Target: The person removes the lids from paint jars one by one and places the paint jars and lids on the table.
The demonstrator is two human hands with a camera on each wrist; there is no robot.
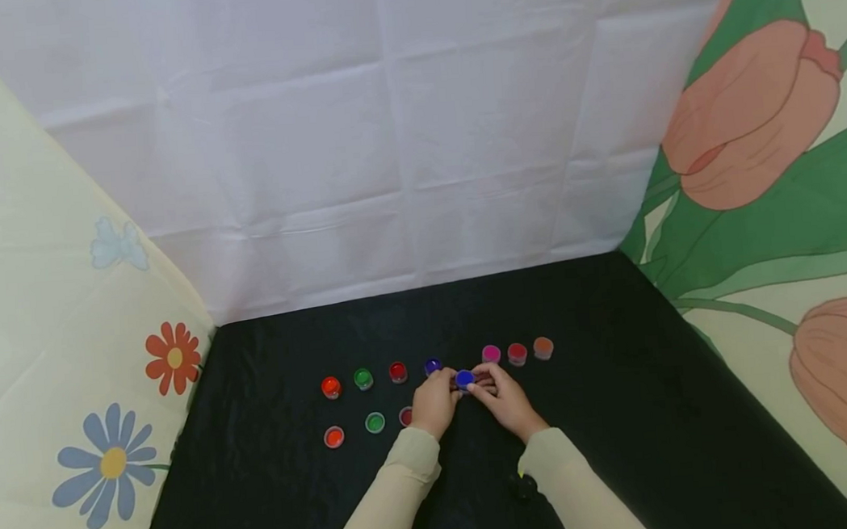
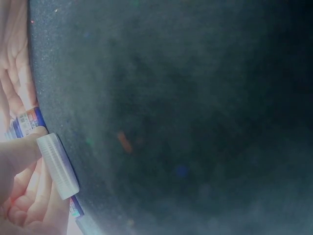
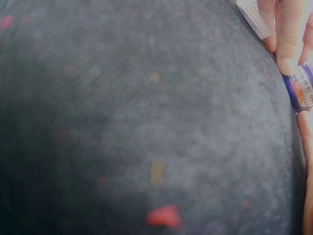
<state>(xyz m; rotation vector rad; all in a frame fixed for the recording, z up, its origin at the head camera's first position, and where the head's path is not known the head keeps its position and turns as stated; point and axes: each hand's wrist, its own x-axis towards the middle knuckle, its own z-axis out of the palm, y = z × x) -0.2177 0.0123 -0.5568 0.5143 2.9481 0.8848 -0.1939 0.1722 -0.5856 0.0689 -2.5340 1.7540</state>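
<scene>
Between both hands, a little in front of the body, is a small paint pot [image 1: 464, 378] with a blue top. My left hand [image 1: 434, 403] grips it from the left. From the other side my right hand [image 1: 508, 401] holds it with thumb and fingers. A printed blue label [image 2: 30, 122] shows on this pot in the left wrist view, and the pot [image 3: 299, 89] also appears at the right wrist view's edge. Beside the left thumb is a clear ridged piece like a lid [image 2: 57, 165]; whether the hand holds it cannot be told. A violet-blue pot [image 1: 433, 367] stands just beyond the left fingers, partly hidden.
On the black cloth [image 1: 622, 414] stand other pots. Left are orange [image 1: 331, 387], green [image 1: 362, 379] and red [image 1: 398, 371] ones, with a nearer row including a partly hidden dark red one [image 1: 406, 416]. Pink [image 1: 490, 354], red [image 1: 517, 354] and orange-brown [image 1: 543, 348] pots stand right.
</scene>
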